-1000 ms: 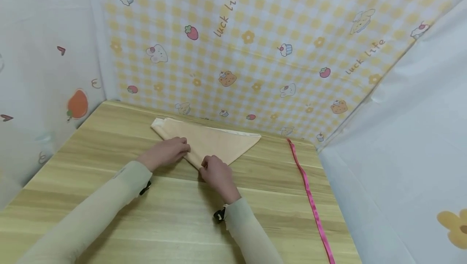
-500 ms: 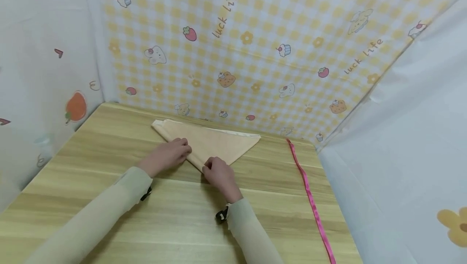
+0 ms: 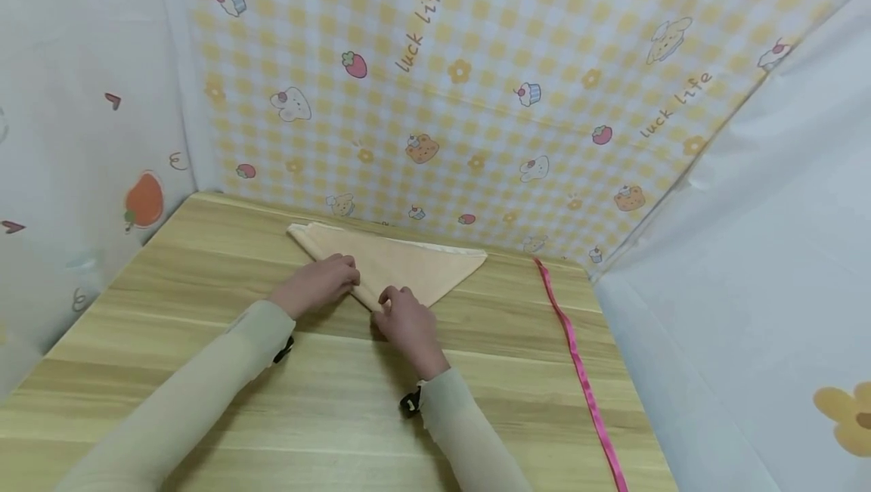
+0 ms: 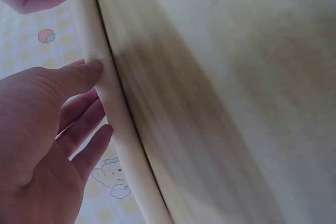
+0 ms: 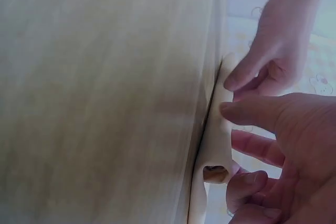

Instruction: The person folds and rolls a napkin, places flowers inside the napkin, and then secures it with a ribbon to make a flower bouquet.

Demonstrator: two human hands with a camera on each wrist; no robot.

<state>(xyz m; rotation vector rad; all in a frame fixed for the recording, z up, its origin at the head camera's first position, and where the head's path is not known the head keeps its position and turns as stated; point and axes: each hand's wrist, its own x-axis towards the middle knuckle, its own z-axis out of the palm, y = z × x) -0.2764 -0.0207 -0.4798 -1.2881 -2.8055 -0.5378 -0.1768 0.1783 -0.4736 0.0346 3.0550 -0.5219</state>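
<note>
A peach-coloured cloth (image 3: pixel 408 261) with a white strip showing along its far edge lies folded in a triangle. Its near-left edge is rolled into a narrow tube (image 4: pixel 113 100). My left hand (image 3: pixel 316 284) pinches the middle of this roll, thumb on the near side and fingers behind. Close to the cloth's near corner, my right hand (image 3: pixel 408 326) pinches the same roll with its thumb (image 5: pixel 239 111) on top. The right wrist view shows the hollow end of the roll (image 5: pixel 214 166) beside my right fingers. Both hands hide parts of the rolled edge.
The cloth lies on a wood-grain table (image 3: pixel 306 416) near its back edge. A long pink ribbon (image 3: pixel 578 371) runs down the right side. Behind the table hangs a yellow checked curtain (image 3: pixel 476 122), with white sheets (image 3: pixel 748 288) at the sides.
My right hand shifts slightly back and forth along the roll and its fingers have lifted a little. My left hand has moved slightly right. The cloth keeps nearly the same shape.
</note>
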